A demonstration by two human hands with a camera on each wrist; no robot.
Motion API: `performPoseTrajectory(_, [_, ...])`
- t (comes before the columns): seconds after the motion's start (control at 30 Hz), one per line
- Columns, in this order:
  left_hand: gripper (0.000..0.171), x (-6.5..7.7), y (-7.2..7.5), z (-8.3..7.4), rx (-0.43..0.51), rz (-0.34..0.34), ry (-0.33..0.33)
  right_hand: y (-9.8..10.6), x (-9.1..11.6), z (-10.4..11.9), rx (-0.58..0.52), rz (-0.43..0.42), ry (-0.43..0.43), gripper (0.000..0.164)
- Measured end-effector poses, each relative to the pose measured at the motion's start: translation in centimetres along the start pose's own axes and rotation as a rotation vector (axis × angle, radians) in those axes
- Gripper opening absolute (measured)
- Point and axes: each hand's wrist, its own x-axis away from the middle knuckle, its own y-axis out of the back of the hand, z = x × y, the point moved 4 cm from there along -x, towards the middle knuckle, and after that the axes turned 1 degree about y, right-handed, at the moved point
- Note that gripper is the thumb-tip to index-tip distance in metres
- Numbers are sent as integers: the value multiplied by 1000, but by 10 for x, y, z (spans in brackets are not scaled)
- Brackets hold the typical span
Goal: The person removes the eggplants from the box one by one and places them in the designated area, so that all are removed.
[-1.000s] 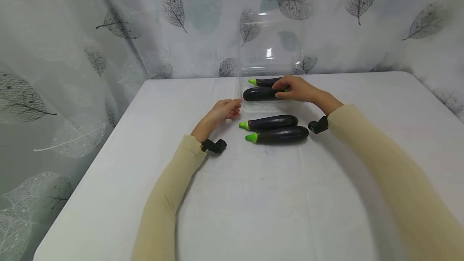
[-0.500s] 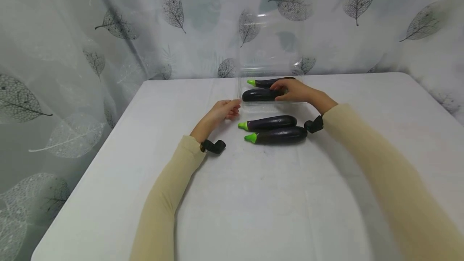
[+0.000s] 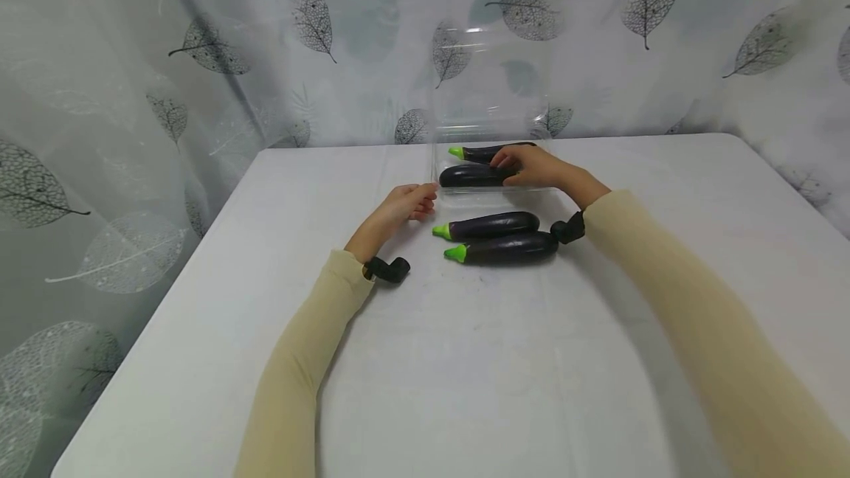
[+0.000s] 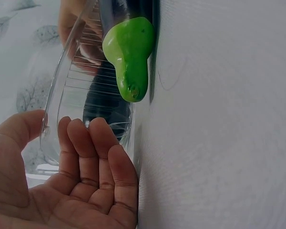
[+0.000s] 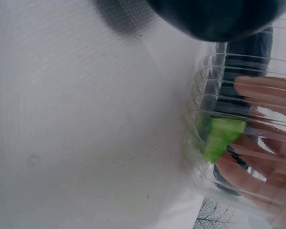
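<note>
A clear plastic container point(image 3: 433, 164) sits at the table's back, its lid point(image 3: 488, 87) raised behind it. Inside, my right hand point(image 3: 536, 168) grips the stem end of a dark purple eggplant point(image 3: 468, 176); its green stem point(image 5: 224, 136) shows through the wall in the right wrist view. Another eggplant point(image 3: 479, 153) lies behind it in the container. My left hand point(image 3: 406, 206) is at the container's front left corner, thumb tip at the rim and fingers point(image 4: 88, 143) loosely bent by the wall. Two more eggplants, one farther point(image 3: 501, 224) and one nearer point(image 3: 511, 248), lie on the table in front.
A white cloth covers the table point(image 3: 465, 360). Behind and to the left hangs a leaf-patterned curtain point(image 3: 358, 57). Black wrist cameras are strapped to both wrists, the right one point(image 3: 568, 228) overlapping the nearer eggplant's blunt end in the head view.
My right hand keeps its grip on the eggplant in the container, and that wrist has shifted slightly left and closer to the front eggplants. The left hand stays at the corner.
</note>
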Motion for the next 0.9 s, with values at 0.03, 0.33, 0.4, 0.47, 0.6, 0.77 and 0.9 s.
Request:
performPoseTrajectory(0.03, [44,0,0,0,0,0,-2,0,0,0,-2,0,-1,39])
performPoseTrajectory(0.33, [44,0,0,1,-4,-3,2,0,3,6,-9,7,23,38])
performPoseTrajectory(0.4, [44,1,0,1,-4,-1,3,1,5,7,-7,6,31,38])
performPoseTrajectory(0.47, [44,1,0,1,-4,-1,5,1,5,8,-11,1,34,38])
performPoseTrajectory(0.6, [45,1,0,1,-1,-1,6,0,5,6,-16,-13,41,38])
performPoseTrajectory(0.77, [44,1,-1,1,6,1,0,1,6,5,-8,-24,39,38])
performPoseTrajectory(0.9, [44,0,0,1,-8,-7,-1,2,7,5,-24,-37,49,39])
